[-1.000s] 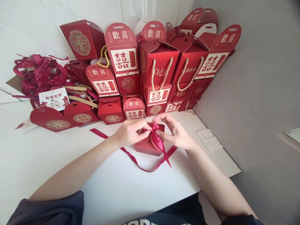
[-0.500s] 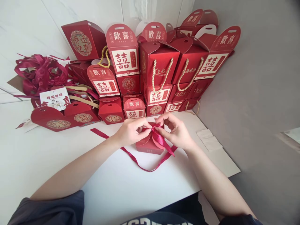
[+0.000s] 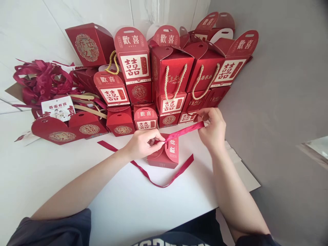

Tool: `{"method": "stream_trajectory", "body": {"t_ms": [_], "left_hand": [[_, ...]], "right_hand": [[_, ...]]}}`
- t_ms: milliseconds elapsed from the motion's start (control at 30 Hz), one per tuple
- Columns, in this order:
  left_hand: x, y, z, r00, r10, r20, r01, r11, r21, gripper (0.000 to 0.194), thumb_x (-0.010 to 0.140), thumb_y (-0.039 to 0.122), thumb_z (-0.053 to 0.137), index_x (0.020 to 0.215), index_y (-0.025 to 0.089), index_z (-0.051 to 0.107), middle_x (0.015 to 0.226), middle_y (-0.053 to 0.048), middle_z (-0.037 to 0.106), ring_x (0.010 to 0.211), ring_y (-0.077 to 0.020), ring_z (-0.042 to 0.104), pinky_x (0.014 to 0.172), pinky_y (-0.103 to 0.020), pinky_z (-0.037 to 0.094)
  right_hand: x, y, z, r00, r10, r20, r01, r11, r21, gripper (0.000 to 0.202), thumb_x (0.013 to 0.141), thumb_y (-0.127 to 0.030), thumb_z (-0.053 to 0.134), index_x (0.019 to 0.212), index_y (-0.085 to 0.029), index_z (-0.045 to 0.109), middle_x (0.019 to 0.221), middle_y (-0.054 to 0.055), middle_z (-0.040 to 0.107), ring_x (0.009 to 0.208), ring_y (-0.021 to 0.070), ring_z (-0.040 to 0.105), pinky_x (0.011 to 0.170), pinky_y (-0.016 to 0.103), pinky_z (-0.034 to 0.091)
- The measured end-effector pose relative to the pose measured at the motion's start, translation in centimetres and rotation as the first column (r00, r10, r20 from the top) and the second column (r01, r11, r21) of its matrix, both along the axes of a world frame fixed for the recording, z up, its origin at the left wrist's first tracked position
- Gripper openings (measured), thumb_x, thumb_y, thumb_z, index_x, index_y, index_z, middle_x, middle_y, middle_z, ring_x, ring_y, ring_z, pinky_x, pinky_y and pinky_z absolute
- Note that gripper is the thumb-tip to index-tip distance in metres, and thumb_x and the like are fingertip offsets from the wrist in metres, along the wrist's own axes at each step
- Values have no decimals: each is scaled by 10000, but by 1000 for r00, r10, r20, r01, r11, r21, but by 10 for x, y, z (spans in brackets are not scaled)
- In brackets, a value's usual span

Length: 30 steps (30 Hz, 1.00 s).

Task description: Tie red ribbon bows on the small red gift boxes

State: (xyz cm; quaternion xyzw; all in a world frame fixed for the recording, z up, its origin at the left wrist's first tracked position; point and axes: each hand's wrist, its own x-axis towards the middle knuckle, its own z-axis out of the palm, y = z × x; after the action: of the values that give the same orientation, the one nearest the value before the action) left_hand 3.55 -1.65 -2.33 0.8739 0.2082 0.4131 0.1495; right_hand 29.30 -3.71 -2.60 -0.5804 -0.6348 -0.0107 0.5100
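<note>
A small red gift box (image 3: 164, 158) stands on the white table with its rounded flaps folded together on top. My left hand (image 3: 145, 142) pinches a dark red ribbon (image 3: 185, 131) right at the box's top, closed on it. From there the ribbon runs taut up to the right, where my right hand (image 3: 213, 128) is closed on its other part, above and to the right of the box. Another length of dark red ribbon (image 3: 160, 186) lies curved on the table in front of the box; its left part passes behind my left wrist.
Stacked red gift boxes (image 3: 138, 73), some with rope handles, line the back. An open red box (image 3: 77, 131) at left holds a heap of ribbons (image 3: 42, 82), a printed card (image 3: 58, 108) and tan straps. A grey wall (image 3: 279, 95) borders the right side.
My right hand has moved from the box top up and to the right, drawing the ribbon out straight. My left hand has stayed at the box top.
</note>
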Motion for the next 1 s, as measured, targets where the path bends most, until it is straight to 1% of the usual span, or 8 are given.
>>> {"method": "stream_trajectory", "body": {"t_ms": [67, 167, 267, 367, 500, 733, 867, 1000], "left_hand": [[0, 0, 0, 1000, -5, -5, 5, 1000, 10, 56, 793, 115, 665, 790, 158, 629, 668, 33, 666, 468, -30, 476, 460, -143, 404], [0, -1, 2, 999, -2, -35, 3, 999, 42, 59, 800, 113, 659, 798, 164, 630, 659, 43, 657, 474, -30, 478, 475, -144, 406], [0, -2, 3, 998, -7, -67, 12, 997, 74, 55, 821, 126, 648, 804, 175, 631, 632, 50, 640, 480, -39, 490, 497, -155, 415], [-1, -1, 4, 996, -11, -89, 19, 995, 95, 62, 830, 138, 643, 797, 185, 622, 601, 55, 608, 485, -50, 492, 508, -167, 415], [0, -1, 4, 994, -20, -104, 28, 997, 75, 62, 837, 133, 633, 813, 188, 618, 635, 49, 616, 511, -53, 498, 532, -170, 425], [-2, -5, 15, 977, -28, -211, 4, 993, -115, 41, 850, 159, 611, 868, 194, 618, 686, 44, 606, 554, -59, 495, 577, -182, 431], [-6, -7, 34, 948, -123, -295, -19, 899, -438, 192, 865, 181, 564, 1055, 211, 578, 763, 31, 603, 640, -81, 547, 598, -190, 443], [-8, -5, 44, 944, -174, -282, -58, 751, -657, 125, 900, 266, 550, 1011, 211, 534, 764, 28, 619, 648, -92, 548, 607, -209, 439]], "right_hand": [[17, -3, 9, 956, 246, 159, -212, 956, -204, 372, 750, -85, 617, 1082, -253, 617, 1185, 77, 606, 1129, 298, 536, 985, 492, 418], [16, -13, 21, 781, 621, -65, -593, 707, -385, 374, 884, -304, 625, 1249, -287, 547, 1374, 70, 522, 1295, 282, 465, 1088, 460, 375], [-10, -19, 22, 662, 678, -320, -747, 561, -356, 264, 999, -415, 436, 1167, -263, 573, 1269, 67, 583, 1213, 240, 534, 1051, 404, 410], [-33, -17, 12, 632, 640, -437, -775, 518, -362, 219, 982, -429, 490, 988, -225, 569, 1114, 60, 632, 1074, 220, 594, 963, 381, 460], [-38, -13, 3, 547, 662, -512, -835, 475, -278, 210, 870, -368, 685, 889, -209, 549, 1263, 81, 581, 1168, 230, 560, 997, 373, 437], [-31, -13, 9, 534, 681, -502, -846, 430, -316, 265, 922, -339, 613, 717, -190, 534, 1236, 70, 615, 1128, 217, 577, 976, 366, 424], [-30, -12, 9, 532, 697, -481, -846, 423, -324, 275, 933, -300, 590, 691, -190, 518, 1207, 72, 627, 1114, 218, 580, 975, 377, 420], [-29, -13, 11, 566, 680, -467, -824, 441, -356, 257, 924, -257, 585, 690, -195, 498, 1245, 70, 618, 1148, 223, 565, 979, 388, 417]]}}
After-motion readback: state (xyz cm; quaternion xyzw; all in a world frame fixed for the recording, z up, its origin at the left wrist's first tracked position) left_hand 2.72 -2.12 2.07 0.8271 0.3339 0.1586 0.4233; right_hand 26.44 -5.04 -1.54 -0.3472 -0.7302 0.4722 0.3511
